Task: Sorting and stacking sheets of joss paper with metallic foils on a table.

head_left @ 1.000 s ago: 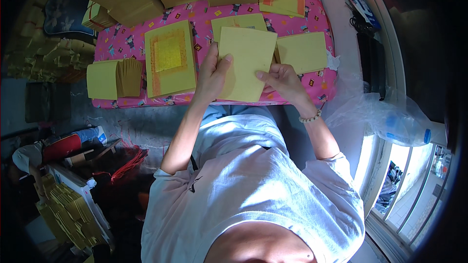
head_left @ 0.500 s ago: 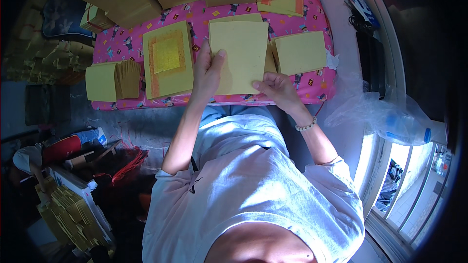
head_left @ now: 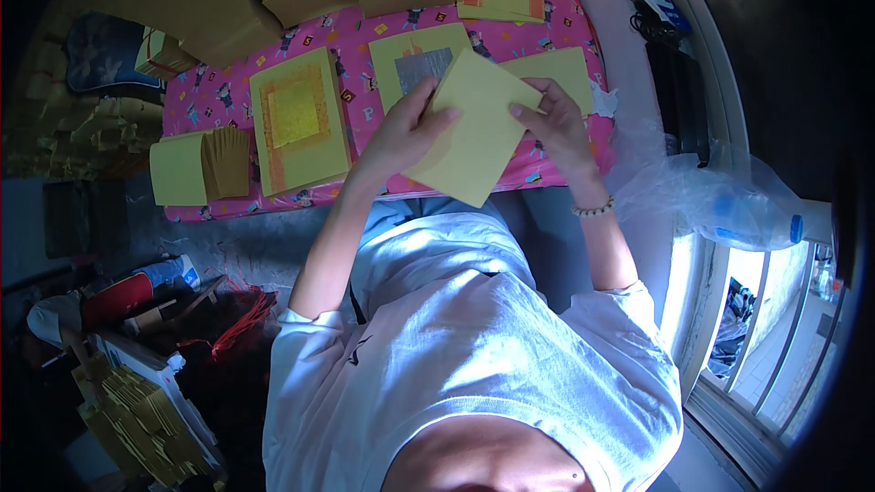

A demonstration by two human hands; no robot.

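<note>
At nine o'clock on the pink patterned worktop [head_left: 565, 41] lies a yellow paper stack with a gold-foil square [head_left: 299, 120]. The left hand [head_left: 406, 132] and right hand [head_left: 558, 123] both grip a tilted plain yellow paper sheet [head_left: 474, 128] at centre, above a silver-foil sheet [head_left: 421, 62].

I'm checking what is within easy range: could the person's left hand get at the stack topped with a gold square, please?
Probably yes. The left hand grips the yellow sheet just right of the gold-square stack, with only bare pink cloth between them; it would have to release the sheet first.
</note>
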